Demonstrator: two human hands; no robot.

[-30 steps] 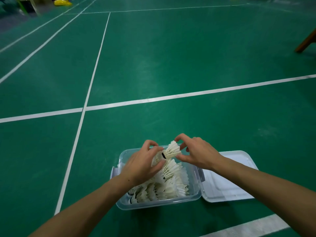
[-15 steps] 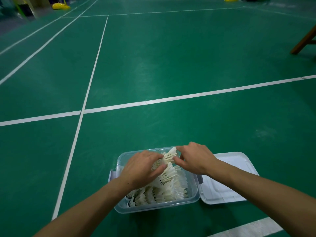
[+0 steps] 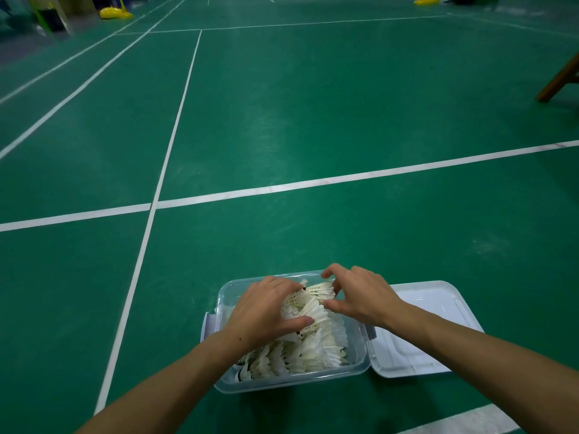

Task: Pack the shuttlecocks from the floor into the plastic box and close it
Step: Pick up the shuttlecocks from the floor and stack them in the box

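Observation:
A clear plastic box (image 3: 358, 364) stands on the green court floor, filled with several rows of white feather shuttlecocks (image 3: 313, 352). My left hand (image 3: 266, 311) lies over the left part of the pile, fingers and thumb curled around shuttlecocks at the top. My right hand (image 3: 360, 296) is at the box's far right, its fingers and thumb pinching the feather skirt of the top shuttlecock (image 3: 319, 291), which lies on its side on the pile. The white lid (image 3: 426, 324) lies flat on the floor just right of the box.
White court lines (image 3: 344, 178) cross the green floor beyond the box. A wooden leg (image 3: 560, 79) stands at the far right. Yellow objects (image 3: 114, 13) sit at the far back left and right. Another white line (image 3: 470, 422) runs near me at the bottom right.
Both hands have lowered the top shuttlecock from above the box down onto the pile inside it. The view has tilted slightly upward.

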